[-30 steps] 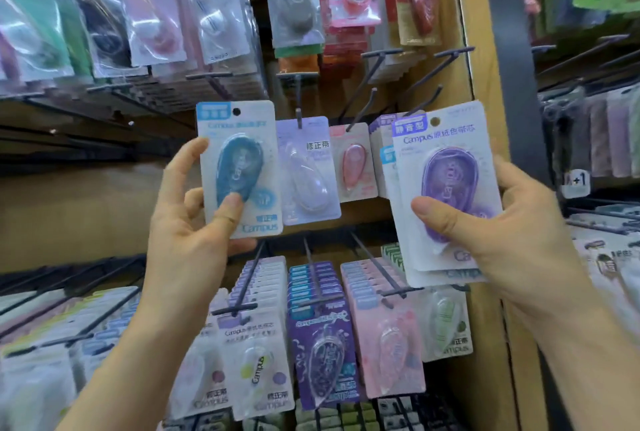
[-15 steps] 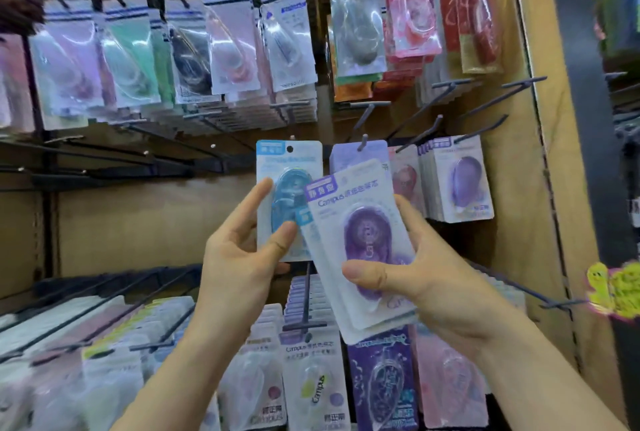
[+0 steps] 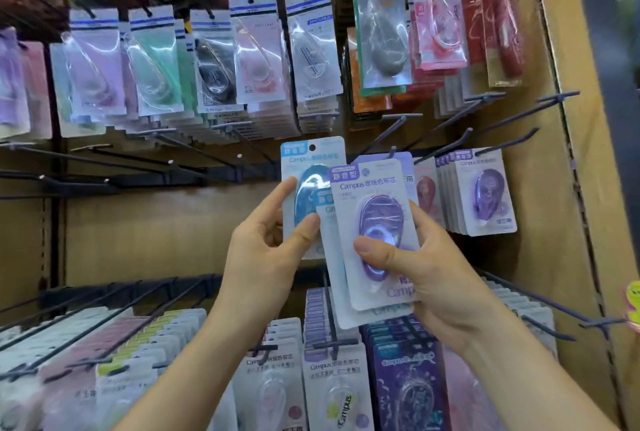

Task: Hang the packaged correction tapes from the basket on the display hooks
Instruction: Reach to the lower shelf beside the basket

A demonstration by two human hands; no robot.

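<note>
Left hand [image 3: 266,250] pinches blue-tape pack [image 3: 308,188] by lower edge; right hand [image 3: 426,268] clasps small stack, purple-tape pack [image 3: 375,233] in front; both in front of middle hook row; likely sorting by colour; purple belongs with matching hung packs [image 3: 485,191] at right; align hang hole with hook tip, slide straight back.

— What has been changed since a second ago?
— The purple pack [image 3: 375,233], gripped in the right hand [image 3: 426,268], has been brought leftward until the blue pack [image 3: 308,188] in the left hand [image 3: 266,257] is overlapped.
— And the view?
— It has been tilted upward; more of the upper hanging rows is shown.
</note>
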